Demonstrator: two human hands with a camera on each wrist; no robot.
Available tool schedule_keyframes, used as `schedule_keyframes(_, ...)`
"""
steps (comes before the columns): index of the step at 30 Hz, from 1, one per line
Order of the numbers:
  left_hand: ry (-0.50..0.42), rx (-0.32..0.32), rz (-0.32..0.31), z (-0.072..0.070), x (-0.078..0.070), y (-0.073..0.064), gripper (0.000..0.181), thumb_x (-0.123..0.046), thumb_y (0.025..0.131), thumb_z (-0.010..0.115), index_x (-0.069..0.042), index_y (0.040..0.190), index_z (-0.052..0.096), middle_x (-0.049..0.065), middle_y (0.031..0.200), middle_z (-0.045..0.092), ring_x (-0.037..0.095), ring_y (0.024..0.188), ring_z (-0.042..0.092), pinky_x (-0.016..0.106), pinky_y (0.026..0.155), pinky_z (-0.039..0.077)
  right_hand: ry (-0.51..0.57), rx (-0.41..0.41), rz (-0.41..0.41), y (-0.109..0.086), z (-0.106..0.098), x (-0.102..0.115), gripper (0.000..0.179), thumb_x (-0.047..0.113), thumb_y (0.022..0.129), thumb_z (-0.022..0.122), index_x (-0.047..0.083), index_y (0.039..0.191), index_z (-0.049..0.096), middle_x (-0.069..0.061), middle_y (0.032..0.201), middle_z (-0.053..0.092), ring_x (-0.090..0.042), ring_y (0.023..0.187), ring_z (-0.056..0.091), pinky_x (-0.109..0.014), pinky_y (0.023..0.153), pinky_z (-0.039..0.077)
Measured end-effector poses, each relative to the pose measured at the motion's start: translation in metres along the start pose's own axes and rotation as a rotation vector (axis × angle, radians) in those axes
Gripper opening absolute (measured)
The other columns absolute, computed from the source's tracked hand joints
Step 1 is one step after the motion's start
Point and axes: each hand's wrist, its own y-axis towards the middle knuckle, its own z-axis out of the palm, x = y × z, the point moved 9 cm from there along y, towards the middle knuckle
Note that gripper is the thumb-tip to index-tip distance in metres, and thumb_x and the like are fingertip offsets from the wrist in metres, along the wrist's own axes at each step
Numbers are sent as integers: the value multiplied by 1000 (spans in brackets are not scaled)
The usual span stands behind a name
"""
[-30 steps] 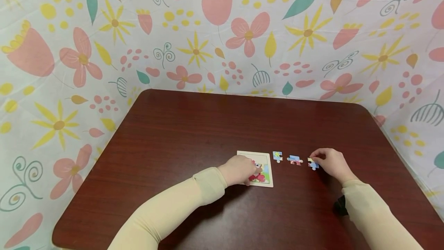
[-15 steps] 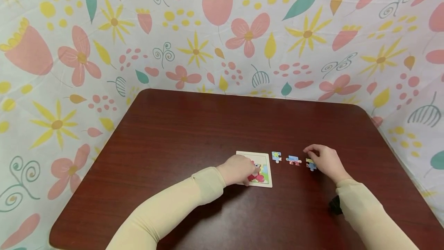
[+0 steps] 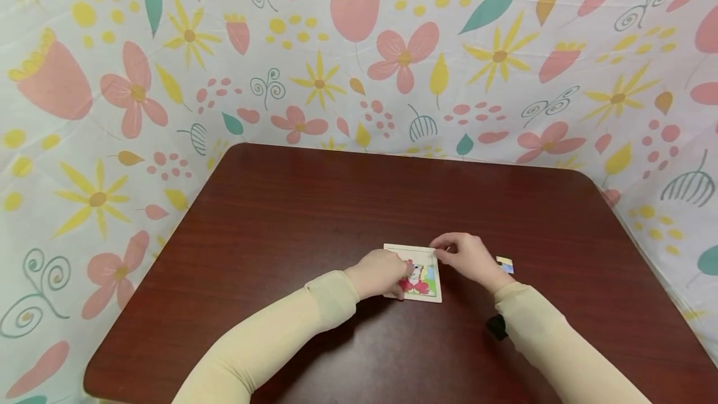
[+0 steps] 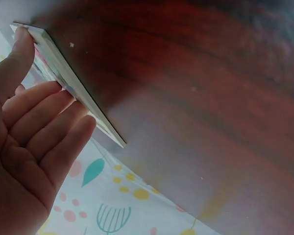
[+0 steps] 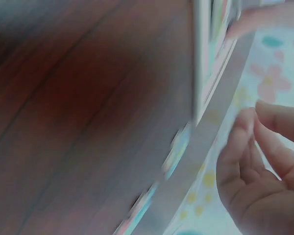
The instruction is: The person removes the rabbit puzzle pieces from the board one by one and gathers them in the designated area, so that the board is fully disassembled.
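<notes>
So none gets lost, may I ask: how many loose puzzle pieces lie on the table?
3: one piece beside the board, a second piece beyond it, both blurred in the right wrist view; a third piece partly behind the right hand, which may hide more.

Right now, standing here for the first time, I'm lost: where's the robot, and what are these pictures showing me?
There is no robot, just a person working with two bare hands. The widest picture comes from a camera worn on the head, looking forward and down. The other two come from cameras worn on the wrists, each watching its own hand.

On the dark red table, in front of a flowered cloth, lies a puzzle tray with part of a picture in it. The left hand rests on it. The right hand is by the tray's far right corner, and I see nothing held in it. One loose piece peeks out behind the right wrist; the right-wrist picture shows pieces too, but blurred.
</notes>
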Motion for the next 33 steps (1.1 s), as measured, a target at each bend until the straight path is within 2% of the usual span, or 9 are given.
schedule_keyframes(7, 16, -23, 8, -1, -1, -4, 28, -46, 75, 75, -22, 85, 64, -13, 71, 64, 4, 67, 61, 22, 62, 51, 56, 139, -77, 8, 36, 34, 19, 10, 82, 72, 6, 100, 69, 0, 77, 63, -12, 68, 57, -27, 59, 48)
schedule_keyframes(14, -39, -67, 10, -3, -3, -10, 34, -41, 72, 78, -21, 95, 65, -13, 82, 64, 3, 74, 61, 20, 64, 50, 83, 172, -94, 9, 52, 39, 20, -4, 79, 66, 5, 97, 66, 0, 74, 61, -9, 60, 54, -25, 55, 46)
schedule_keyframes(17, -19, -86, -7, -3, -3, -13, 33, -42, 73, 76, -21, 95, 64, -12, 83, 63, 2, 73, 60, 19, 63, 49, 75, 169, -114, 10, 56, 39, 20, -4, 78, 64, 5, 95, 67, 0, 73, 61, -8, 58, 53, -23, 55, 45)
schedule_keyframes(23, 64, -89, -121, -5, 3, -21, 31, -50, 75, 71, -21, 84, 67, -9, 87, 66, 4, 75, 64, 20, 60, 50, 55, 155, -146, 9, 58, 42, 15, 3, 79, 69, 5, 94, 67, 2, 70, 60, -7, 59, 52, -24, 55, 44)
schedule_keyframes(27, 50, -54, -211, -5, 13, -28, 31, -50, 73, 73, -20, 81, 70, -7, 82, 68, 8, 72, 65, 23, 58, 51, 23, 145, -154, 8, 60, 46, 17, 11, 78, 75, 7, 92, 67, 2, 69, 57, -8, 61, 50, -24, 56, 43)
schedule_keyframes(30, 30, -47, -237, -5, 17, -31, 30, -50, 71, 74, -21, 77, 70, -7, 77, 69, 9, 67, 65, 25, 55, 50, -10, 131, -182, 8, 61, 50, 20, 14, 76, 78, 7, 92, 67, 0, 70, 54, -9, 62, 47, -24, 57, 41)
schedule_keyframes(33, 37, -54, -234, -5, 19, -32, 32, -52, 69, 74, -22, 74, 69, -7, 75, 69, 9, 66, 64, 25, 55, 50, -45, 131, -232, 7, 63, 56, 22, 15, 76, 78, 6, 94, 68, -1, 72, 53, -10, 64, 47, -23, 57, 41)
